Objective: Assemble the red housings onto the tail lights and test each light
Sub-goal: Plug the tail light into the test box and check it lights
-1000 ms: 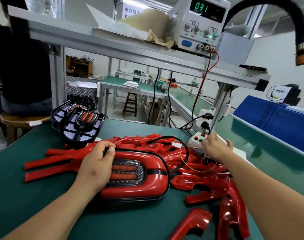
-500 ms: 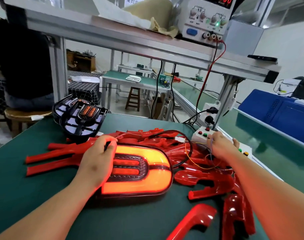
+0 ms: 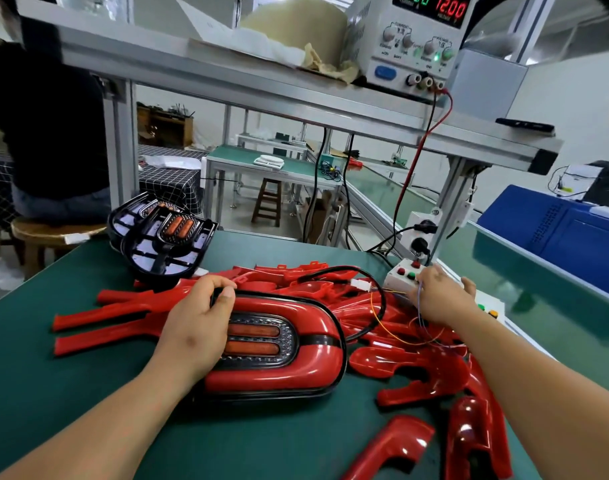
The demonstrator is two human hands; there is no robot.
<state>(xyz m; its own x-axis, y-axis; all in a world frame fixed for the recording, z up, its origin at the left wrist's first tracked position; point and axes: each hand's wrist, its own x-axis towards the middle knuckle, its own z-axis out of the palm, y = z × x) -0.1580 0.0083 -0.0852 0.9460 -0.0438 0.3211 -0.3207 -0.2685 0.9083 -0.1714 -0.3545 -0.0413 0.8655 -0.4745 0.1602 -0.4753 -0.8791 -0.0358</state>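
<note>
Your left hand (image 3: 195,327) was clamped over the left end of the tail light (image 3: 261,337), fingers curled round its far rim. The light lay flat on the green mat (image 3: 53,393) near the middle of the bench, red housing (image 3: 296,377) already seated on it, lens dark. Your right hand (image 3: 438,299) was out at the far right by the white button box (image 3: 401,277), back of the hand up and thumb sticking out. The fingertips were hidden, so I couldn't tell if they were on a button or pinching the thin wires (image 3: 400,336) trailing from under it. The black cable (image 3: 372,289) looped from the light's far side to a white connector (image 3: 360,284) just left of that box. Loose red housings (image 3: 417,362) were heaped behind and right of the light, bare black tail lights (image 3: 164,244) were stacked far left, and the power supply (image 3: 413,39) on the shelf (image 3: 226,74) read 12.00.
</note>
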